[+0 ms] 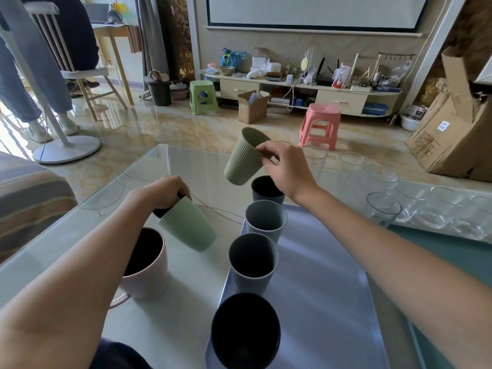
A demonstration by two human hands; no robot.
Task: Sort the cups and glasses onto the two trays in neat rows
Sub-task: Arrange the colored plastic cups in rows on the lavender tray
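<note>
My right hand [286, 169] pinches the rim of an olive-green ribbed cup [243, 158], held tilted in the air above the far end of the lavender tray [327, 262]. My left hand [166, 191] grips the rim of a light-green cup [187, 226], tilted over the glass table left of the tray. Several blue-grey cups stand in a row along the tray's left edge, among them one in the middle [253, 262] and a dark one nearest me [246, 331]. A pink mug [146, 265] stands on the table to the left. Several clear glasses [383, 209] cluster at the right, behind the teal tray [452, 251].
The glass table [186, 166] ends at a rounded far corner. Beyond it on the floor are a pink stool [320, 123], a green stool [202, 95] and cardboard boxes [458, 134]. A fan base [68, 150] and a person's legs are at far left.
</note>
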